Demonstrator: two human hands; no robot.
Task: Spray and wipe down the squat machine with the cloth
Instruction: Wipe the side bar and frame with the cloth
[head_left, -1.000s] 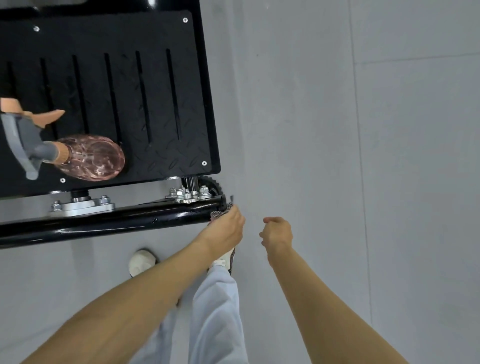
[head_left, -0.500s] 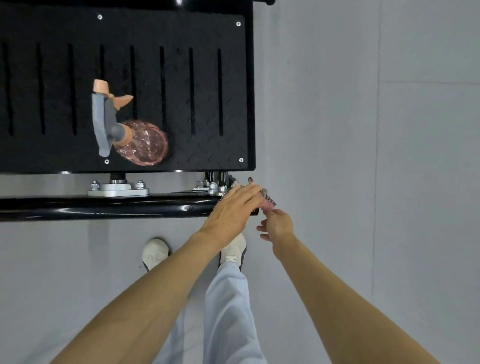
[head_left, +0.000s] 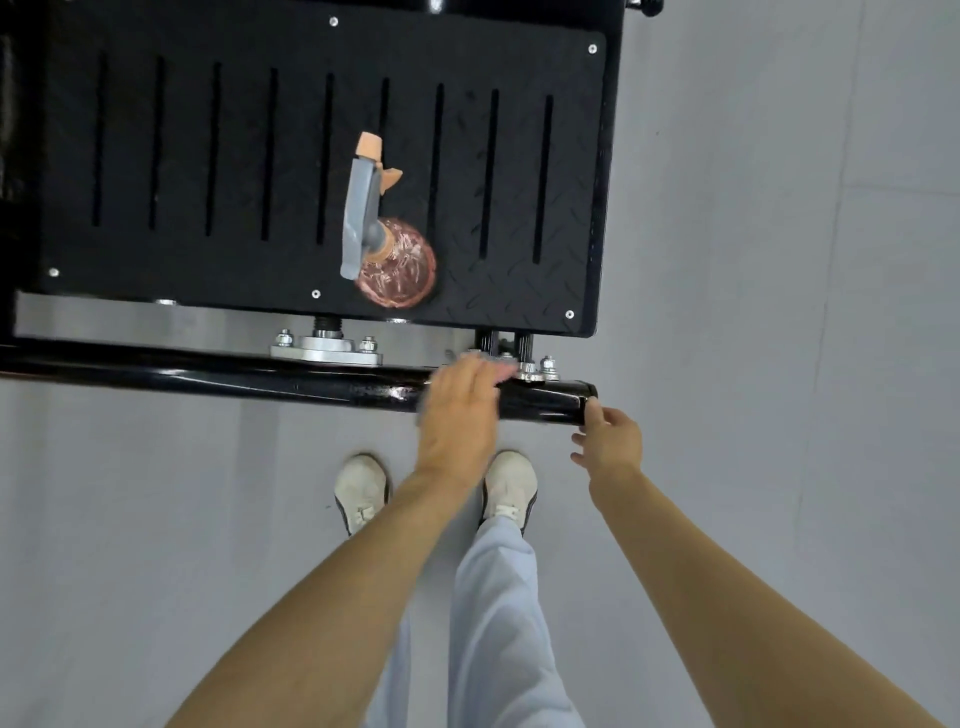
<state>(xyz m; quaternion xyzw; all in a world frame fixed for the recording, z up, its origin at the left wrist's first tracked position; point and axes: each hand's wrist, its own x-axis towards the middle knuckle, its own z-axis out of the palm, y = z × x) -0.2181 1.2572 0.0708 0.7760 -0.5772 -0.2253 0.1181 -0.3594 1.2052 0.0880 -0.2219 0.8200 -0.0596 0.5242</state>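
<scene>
The squat machine's black footplate (head_left: 234, 156) fills the top of the view, with its black base bar (head_left: 208, 371) running across below it. A pink spray bottle (head_left: 402, 270) with a grey trigger head stands on the plate. My left hand (head_left: 457, 415) lies blurred over the bar with its fingers stretched forward. A pale blur at its fingertips could be the cloth (head_left: 506, 371), which is otherwise hidden under the hand. My right hand (head_left: 608, 441) is at the bar's right end, thumb touching the end, fingers loosely curled and holding nothing.
Silver bolts and a mounting bracket (head_left: 327, 351) sit on the bar below the plate. My two white shoes (head_left: 361, 493) stand on the grey floor just in front of the bar. Grey tiled floor (head_left: 779, 312) extends to the right.
My left hand has slid left along the bar, away from its right end. My right hand has moved up to the bar's end. The view has shifted, so the machine appears further right.
</scene>
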